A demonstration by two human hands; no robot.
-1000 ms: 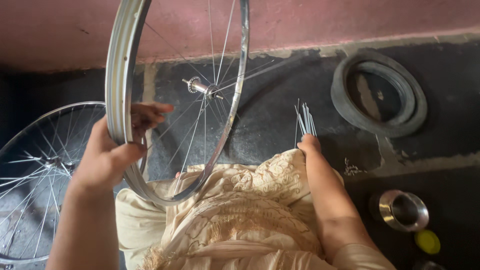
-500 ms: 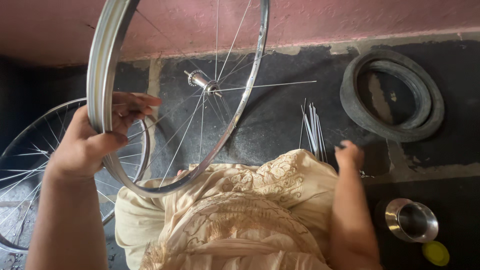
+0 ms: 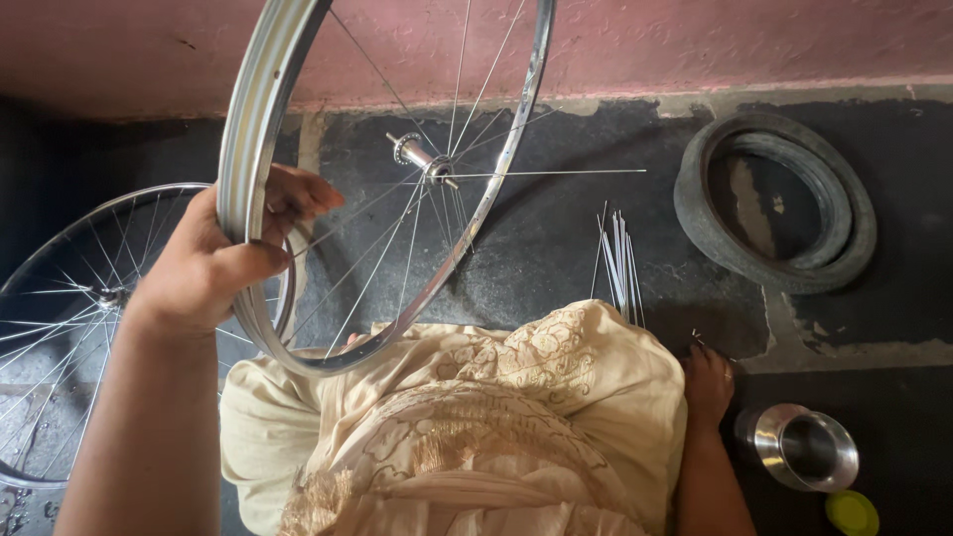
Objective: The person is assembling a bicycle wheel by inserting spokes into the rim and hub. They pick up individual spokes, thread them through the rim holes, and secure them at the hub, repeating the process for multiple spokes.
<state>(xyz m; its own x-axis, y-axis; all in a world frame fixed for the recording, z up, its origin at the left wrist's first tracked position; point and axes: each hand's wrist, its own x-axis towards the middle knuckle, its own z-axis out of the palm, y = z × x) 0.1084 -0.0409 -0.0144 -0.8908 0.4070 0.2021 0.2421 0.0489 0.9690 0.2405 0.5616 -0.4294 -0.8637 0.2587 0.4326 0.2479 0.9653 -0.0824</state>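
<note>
Two bicycle wheels show: the left hand (image 3: 213, 268) grips the rim of the upright spoked wheel (image 3: 260, 129) resting on the lap, and a second wheel (image 3: 60, 298) lies flat left of it. Right of the held wheel lie a bundle of loose spokes (image 3: 617, 260), one tyre (image 3: 774, 203), one steel cup (image 3: 799, 447) and a yellow lid (image 3: 852, 513). The right hand (image 3: 707, 382) rests on the floor beside the cup, fingers curled, perhaps pinching something small.

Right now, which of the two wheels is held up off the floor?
The wheel gripped by the left hand; the other wheel lies flat on the floor.

Left hand (image 3: 213, 268) around wheel rim (image 3: 253, 149)
</note>
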